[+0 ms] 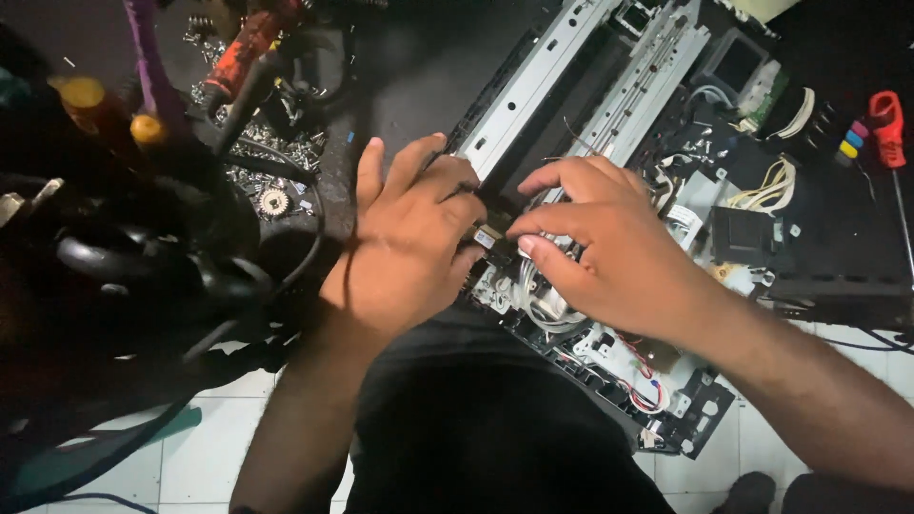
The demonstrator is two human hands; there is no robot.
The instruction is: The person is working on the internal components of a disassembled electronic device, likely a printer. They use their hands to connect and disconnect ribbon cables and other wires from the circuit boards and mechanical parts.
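Nearest the camera lies the person's dark-clothed lap, and across it rests the near end of the opened black plastic printer chassis [609, 376], which runs diagonally away toward the top of the view. The left hand [409, 238] lies on the chassis's left edge, its fingers [469, 228] curled and closed against a small silvery connector piece [486, 236] at the chassis's middle. The right hand [609, 243] meets it from the other side, thumb and forefinger pinched closed on the same small piece, just above a bundle of white wires [533, 300]. Beyond the hands, 2 long silver metal rails [571, 86] run along the chassis. Right of the chassis lies a red-handled screwdriver [887, 124]; left of it, loose small metal screws and a white gear [274, 201] are scattered beside dark cables. The connector looks light, small and fragile, probably snug in its socket; it seems best taken by its rigid body, not by the soft wires, which would likely bend or tear. The chassis itself looks stiff but awkward, with thin brittle plastic tabs.
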